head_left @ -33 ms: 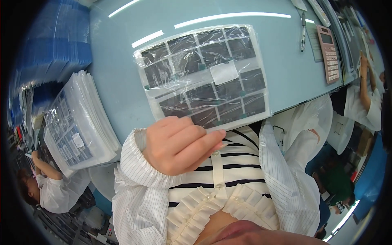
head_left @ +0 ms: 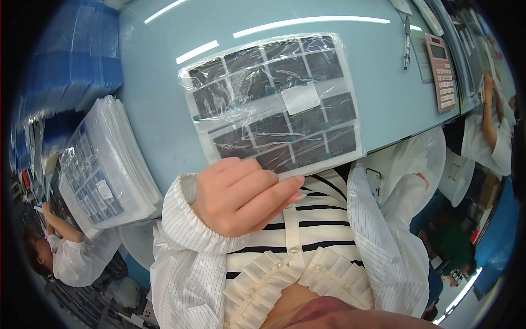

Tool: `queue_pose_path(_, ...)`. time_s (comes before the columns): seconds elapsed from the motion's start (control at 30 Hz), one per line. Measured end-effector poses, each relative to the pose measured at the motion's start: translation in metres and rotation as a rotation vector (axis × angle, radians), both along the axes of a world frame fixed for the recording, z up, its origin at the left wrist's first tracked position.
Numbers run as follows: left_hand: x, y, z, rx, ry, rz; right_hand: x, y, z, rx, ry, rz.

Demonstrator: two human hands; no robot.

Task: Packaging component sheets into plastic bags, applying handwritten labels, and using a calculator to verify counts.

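My left hand (head_left: 241,197) hovers over the near edge of a flat packet, with the back of the hand up. Its fingers are curled in and closed; whatever may lie inside them is hidden. The packet (head_left: 274,118) is wrapped in wrinkled clear film and lies slightly askew on the table (head_left: 156,104). Dark rectangular panels in a grid show through the film, along with a blank-looking pale label (head_left: 300,97). The near left corner of the packet is covered by my knuckles. My right hand does not show.
A stack of clear-wrapped packets (head_left: 123,164) leans at the left table edge, below a tall pile of blue sheets (head_left: 82,49). A pink calculator (head_left: 440,74) and a pen (head_left: 406,44) lie at the right. Co-workers (head_left: 82,255) sit on both sides.
My left hand has dipped a tiny bit toward me, still closed. The packet and everything around it have stayed in place.
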State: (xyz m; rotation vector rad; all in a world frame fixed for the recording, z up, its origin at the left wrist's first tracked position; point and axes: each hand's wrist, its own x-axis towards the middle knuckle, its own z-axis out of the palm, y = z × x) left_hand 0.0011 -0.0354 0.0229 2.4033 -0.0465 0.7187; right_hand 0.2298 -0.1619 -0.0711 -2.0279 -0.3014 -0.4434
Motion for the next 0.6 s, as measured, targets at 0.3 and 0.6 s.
queue_pose_path(0.3, -0.005, 0.0, -0.005, -0.038, 0.089, 0.032, 0.096, -0.136, 0.06, -0.109, -0.131, 0.062)
queue_pose_path(0.6, -0.002, -0.006, -0.002, -0.035, 0.193, 0.098, 0.144, -0.027, 0.054, -0.682, -0.741, 0.659)
